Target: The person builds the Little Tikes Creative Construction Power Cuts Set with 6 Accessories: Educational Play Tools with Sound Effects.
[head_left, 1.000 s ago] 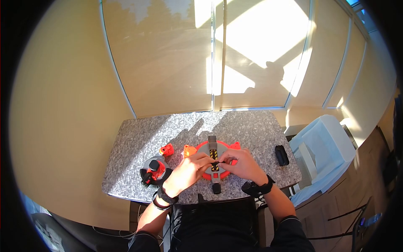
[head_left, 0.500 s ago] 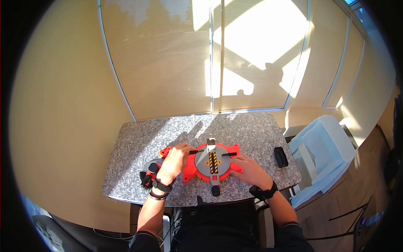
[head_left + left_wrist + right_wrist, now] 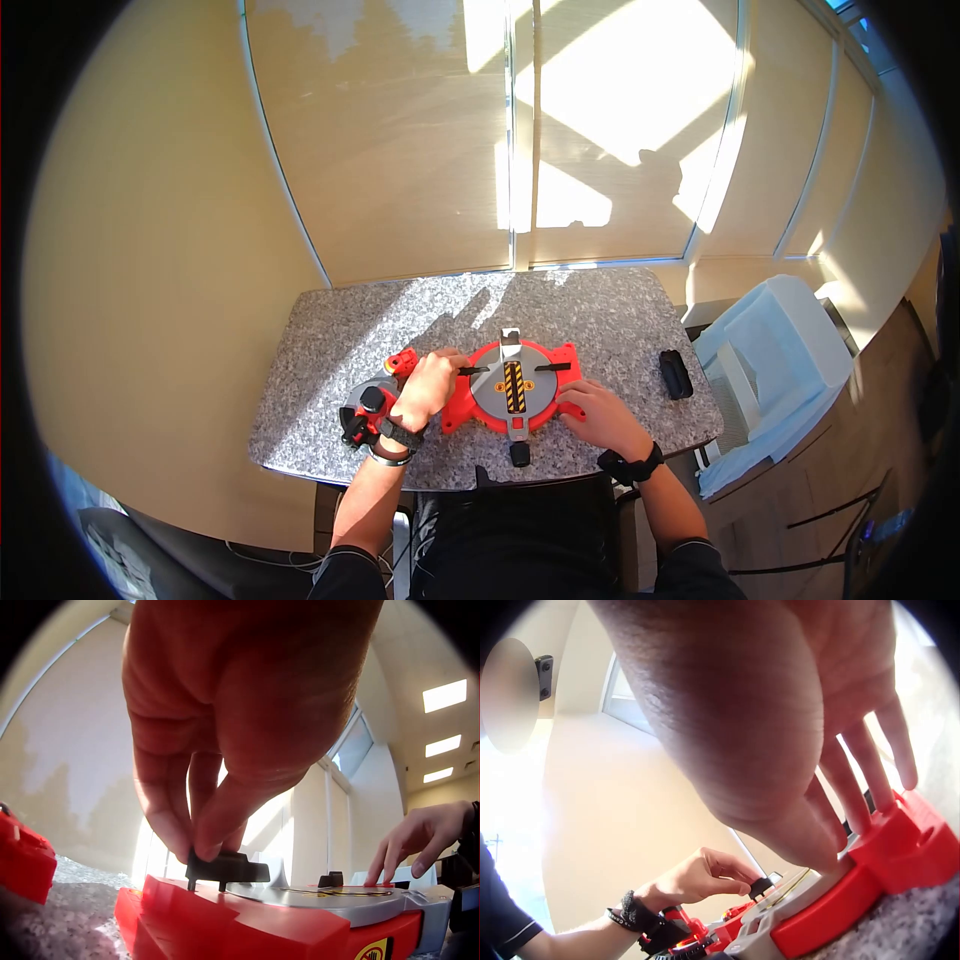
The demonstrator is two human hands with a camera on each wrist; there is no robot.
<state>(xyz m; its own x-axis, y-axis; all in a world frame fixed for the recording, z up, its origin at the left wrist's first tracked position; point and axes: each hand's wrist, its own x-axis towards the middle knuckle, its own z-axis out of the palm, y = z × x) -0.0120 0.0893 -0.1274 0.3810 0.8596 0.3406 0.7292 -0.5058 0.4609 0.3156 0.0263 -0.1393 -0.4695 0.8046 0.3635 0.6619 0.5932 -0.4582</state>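
A red toy saw base (image 3: 460,412) with a round grey turntable (image 3: 537,398) and a black-and-yellow striped slot lies on the table. My left hand (image 3: 430,383) is over the base's left side. Its thumb and fingertips pinch a small black two-pronged piece (image 3: 229,868), whose prongs point down right at the red surface. A similar black piece (image 3: 552,367) sits at the turntable's right side. My right hand (image 3: 605,418) rests on the base's right edge; in the right wrist view its extended fingers (image 3: 862,772) touch the red and grey plastic.
Left of the base stands a red and grey toy part with a black knob (image 3: 373,400), beside a smaller red-orange piece (image 3: 402,361). A black case (image 3: 675,374) lies at the right of the speckled table (image 3: 350,310). A chair under a light blue cover (image 3: 765,335) stands beyond.
The hands were together over the turntable's middle and have separated. My left hand moved left with the black piece; my right hand moved to the base's right edge. Since half a second ago, little has shifted.
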